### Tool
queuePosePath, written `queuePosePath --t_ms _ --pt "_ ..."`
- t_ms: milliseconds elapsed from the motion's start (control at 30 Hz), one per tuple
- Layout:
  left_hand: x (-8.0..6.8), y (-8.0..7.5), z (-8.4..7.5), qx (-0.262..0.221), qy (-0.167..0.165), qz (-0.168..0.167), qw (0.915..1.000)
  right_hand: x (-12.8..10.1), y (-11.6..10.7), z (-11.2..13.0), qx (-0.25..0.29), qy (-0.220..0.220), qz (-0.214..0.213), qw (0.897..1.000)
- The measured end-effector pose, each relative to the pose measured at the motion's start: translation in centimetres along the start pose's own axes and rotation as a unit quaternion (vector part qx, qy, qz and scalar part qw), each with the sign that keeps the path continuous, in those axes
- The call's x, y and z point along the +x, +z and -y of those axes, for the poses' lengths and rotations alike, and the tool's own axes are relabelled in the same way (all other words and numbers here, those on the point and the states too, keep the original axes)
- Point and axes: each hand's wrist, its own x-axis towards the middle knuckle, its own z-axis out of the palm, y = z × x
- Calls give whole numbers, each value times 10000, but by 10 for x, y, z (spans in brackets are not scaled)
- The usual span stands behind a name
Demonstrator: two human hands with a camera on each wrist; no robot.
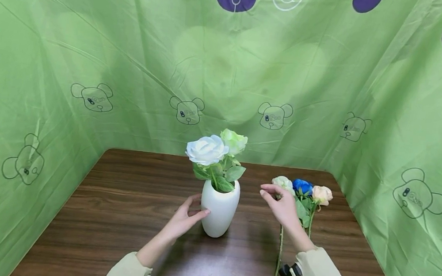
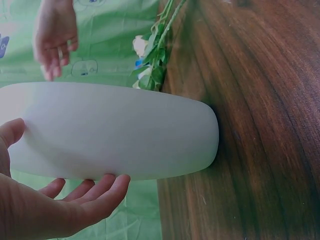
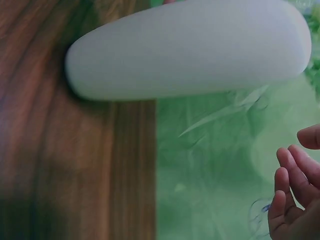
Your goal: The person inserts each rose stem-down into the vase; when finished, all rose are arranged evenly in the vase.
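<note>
On the brown table (image 1: 127,200), ringed by the green cloth (image 1: 51,73), I am watching a white vase (image 1: 219,211) standing upright near the middle. The cloth is hanging behind and along both sides, printed with bear outlines and purple shapes. The vase is carrying two flowers: a white rose (image 1: 206,150) leaning left and a pale green rose (image 1: 234,141) just behind it, with leaves spilling over the mouth.

My left hand (image 1: 185,218) is resting against the vase's left side, thumb and fingertips touching the wall. In the left wrist view the fingers (image 2: 100,192) are lying nearly straight along the underside of the vase (image 2: 115,130), cupping it loosely rather than clamping it.

My right hand (image 1: 281,204) is hovering to the right of the vase, apart from it, above a small bunch of flowers (image 1: 301,192) lying on the table. Its fingers are loosely curled with the thumb and forefinger close together; I am seeing nothing held between them. In the right wrist view the fingertips (image 3: 287,195) are hanging free, well clear of the vase (image 3: 185,50).

The bunch is showing a cream bloom, a blue bloom (image 1: 302,186) and a peach bloom (image 1: 322,194) side by side, stems (image 1: 279,250) running toward me, partly hidden behind the right hand.
</note>
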Motion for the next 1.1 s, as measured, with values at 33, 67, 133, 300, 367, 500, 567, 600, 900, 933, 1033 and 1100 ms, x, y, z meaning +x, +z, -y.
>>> queuePosePath --t_ms 33,67,133,300,367,500,567,600,900,933,1033,1100 --pt "-2 0 -4 -25 -5 8 10000 -1 0 -5 -66 18 -3 10000" --pt "-3 0 -8 -34 -13 18 10000 -2 -1 -10 -130 48 7 9999" --pt "-7 0 -17 -37 -27 23 10000 -3 -1 -20 -172 132 8 9998" --pt "-9 0 -20 -6 -24 13 10000 -7 -3 -44 -289 425 -83 9986" --pt "-9 0 -20 6 -29 14 10000 -8 -3 -53 -253 607 -137 9977" --pt "-9 0 -20 12 -37 18 10000 -9 -3 -72 87 987 -276 9947" --pt "-8 1 -19 11 -51 29 10000 -10 -2 -82 241 1200 -365 9918" --pt "-8 1 -19 11 -57 28 10000 -11 -2 -87 305 1280 -423 9904" --pt "-7 0 -19 71 -47 26 10000 -15 -5 -119 986 1887 -904 9729" --pt "-7 0 -19 75 -38 22 10000 -16 -5 -122 1014 1947 -951 9710" --pt "-7 0 -19 76 -37 19 10000 -18 -5 -128 1085 2143 -1070 9648" --pt "-7 0 -19 78 -38 15 10000 -20 -6 -132 1084 2243 -1124 9619"
